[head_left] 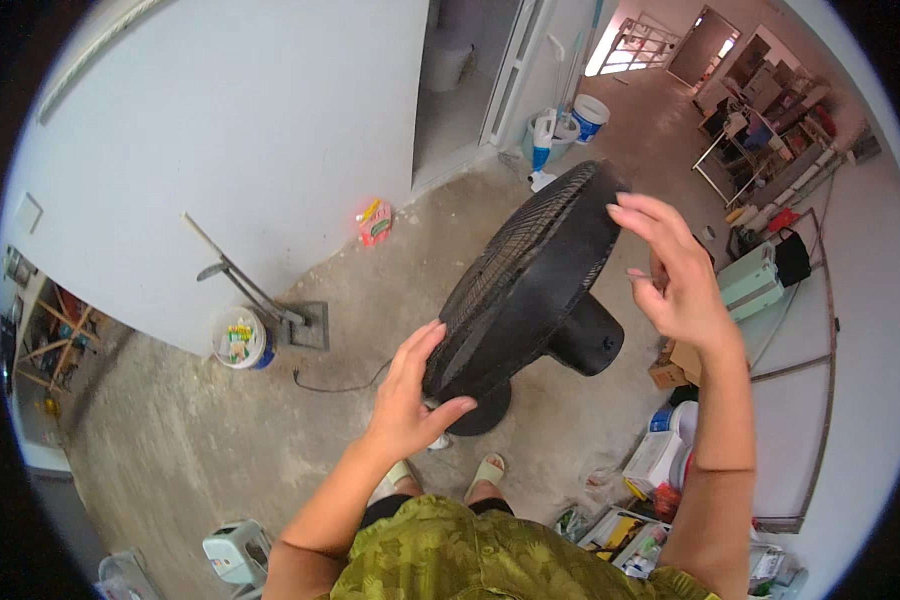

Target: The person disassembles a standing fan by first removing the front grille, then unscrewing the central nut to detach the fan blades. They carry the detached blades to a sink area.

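Observation:
A black pedestal fan (530, 290) stands before me on the concrete floor. Its round head is tilted, the wire grille facing left and the motor housing (592, 338) jutting out to the right. My left hand (407, 390) grips the near left rim, fingers along the grille edge and thumb on the rear side. By the far right rim is my right hand (675, 265), fingers curved and apart, fingertips at or just off the edge. Something small and thin shows near its thumb, too small to name. The fan's round base (482, 412) is partly hidden below the head.
A power cord (335, 389) trails left on the floor. Near the left wall are a white bucket (242, 345) and a metal stand (310, 325). A red packet (375, 222) lies by the wall. Boxes and clutter (660, 460) line the right side; a stool (236, 552) stands at lower left.

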Motion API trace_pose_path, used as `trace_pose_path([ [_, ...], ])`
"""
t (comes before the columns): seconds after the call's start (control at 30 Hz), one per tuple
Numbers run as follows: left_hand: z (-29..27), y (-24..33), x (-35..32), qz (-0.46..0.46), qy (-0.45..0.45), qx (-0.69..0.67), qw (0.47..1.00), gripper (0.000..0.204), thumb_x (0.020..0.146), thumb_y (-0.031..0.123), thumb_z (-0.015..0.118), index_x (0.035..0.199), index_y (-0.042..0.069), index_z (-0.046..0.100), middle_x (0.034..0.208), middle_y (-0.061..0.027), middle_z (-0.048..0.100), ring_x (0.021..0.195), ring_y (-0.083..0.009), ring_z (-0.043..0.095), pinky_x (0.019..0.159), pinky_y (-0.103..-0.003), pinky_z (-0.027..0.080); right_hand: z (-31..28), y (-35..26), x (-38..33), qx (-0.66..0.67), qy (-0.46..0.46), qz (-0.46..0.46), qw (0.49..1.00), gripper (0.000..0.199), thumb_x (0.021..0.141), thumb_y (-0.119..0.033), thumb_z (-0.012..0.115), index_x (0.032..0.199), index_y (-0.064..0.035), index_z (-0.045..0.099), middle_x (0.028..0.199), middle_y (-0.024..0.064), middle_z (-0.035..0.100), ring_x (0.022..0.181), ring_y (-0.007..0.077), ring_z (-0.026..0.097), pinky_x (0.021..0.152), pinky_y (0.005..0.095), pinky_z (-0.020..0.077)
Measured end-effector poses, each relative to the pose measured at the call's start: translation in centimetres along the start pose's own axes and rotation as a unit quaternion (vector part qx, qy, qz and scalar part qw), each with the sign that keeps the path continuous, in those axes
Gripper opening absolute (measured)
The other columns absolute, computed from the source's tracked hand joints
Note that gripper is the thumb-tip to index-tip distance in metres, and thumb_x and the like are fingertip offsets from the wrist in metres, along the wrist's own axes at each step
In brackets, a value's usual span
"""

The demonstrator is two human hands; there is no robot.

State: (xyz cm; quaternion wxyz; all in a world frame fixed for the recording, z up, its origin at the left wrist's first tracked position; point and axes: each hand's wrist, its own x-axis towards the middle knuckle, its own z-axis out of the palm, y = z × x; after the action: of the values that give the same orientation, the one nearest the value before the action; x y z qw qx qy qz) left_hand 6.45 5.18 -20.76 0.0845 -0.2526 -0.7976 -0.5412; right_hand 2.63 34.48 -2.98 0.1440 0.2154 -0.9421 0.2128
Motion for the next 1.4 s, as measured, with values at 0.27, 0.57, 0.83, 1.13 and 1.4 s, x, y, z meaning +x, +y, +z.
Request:
trace_pose_path([
  [0.27,-0.7,-0.5,1.1,0.009,-0.003,-0.021,1.000,0.084,0.068,0.017,0.082,0.139,0.007,0.038,0.141,-0.0198,0.041,0.127,-0.0375,0.043,0.102,-0.041,0.040,-0.1,-4.2,7.1,-0.246,-0.234,-0.169,0.925,0.075,0.062,0.008,0.060,0.133,-0.0165,0.048,0.134,0.0108,0.050,0.084,0.0347,0.064,0.068,0.0404,0.0531],
  [0.57,-1.8,-0.2,1.0,-0.015,-0.026,-0.008,1.000,0.082,0.071,0.019,0.079,0.141,0.007,0.037,0.142,-0.0190,0.041,0.125,-0.0369,0.045,0.102,-0.041,0.040,-0.1,-5.2,10.5,-0.339,-0.346,-0.281,0.828,0.066,0.058,-0.003,0.067,0.123,-0.0040,0.055,0.113,0.0193,0.060,0.077,0.0347,0.064,0.066,0.0403,0.0526],
  [0.83,-2.0,-0.1,1.3,-0.015,-0.015,-0.010,1.000,0.077,0.075,0.016,0.074,0.141,0.007,0.036,0.140,-0.0199,0.042,0.125,-0.0372,0.044,0.104,-0.041,0.038,0.2,-4.6,11.1,-0.341,-0.333,-0.320,0.819,0.064,0.059,-0.007,0.068,0.122,0.0004,0.054,0.114,0.0237,0.061,0.087,0.0377,0.064,0.075,0.0418,0.0518],
  [1.13,-2.6,0.1,2.3,-0.003,-0.042,0.011,0.999,0.076,0.075,0.015,0.074,0.141,0.004,0.037,0.140,-0.0171,0.044,0.126,-0.0351,0.045,0.104,-0.040,0.038,-0.3,-3.9,10.5,-0.341,-0.320,-0.311,0.827,0.066,0.057,-0.002,0.064,0.122,0.0008,0.053,0.115,0.0236,0.061,0.094,0.0382,0.062,0.080,0.0429,0.0505],
  [1.4,-2.1,0.2,2.3,0.001,-0.042,0.023,0.999,0.075,0.074,0.013,0.074,0.140,0.005,0.039,0.141,-0.0146,0.045,0.127,-0.0343,0.044,0.104,-0.040,0.038,-0.4,-3.5,9.6,-0.363,-0.298,-0.314,0.825,0.064,0.059,0.003,0.058,0.122,-0.0007,0.052,0.112,0.0212,0.061,0.094,0.0377,0.061,0.079,0.0435,0.0489],
])
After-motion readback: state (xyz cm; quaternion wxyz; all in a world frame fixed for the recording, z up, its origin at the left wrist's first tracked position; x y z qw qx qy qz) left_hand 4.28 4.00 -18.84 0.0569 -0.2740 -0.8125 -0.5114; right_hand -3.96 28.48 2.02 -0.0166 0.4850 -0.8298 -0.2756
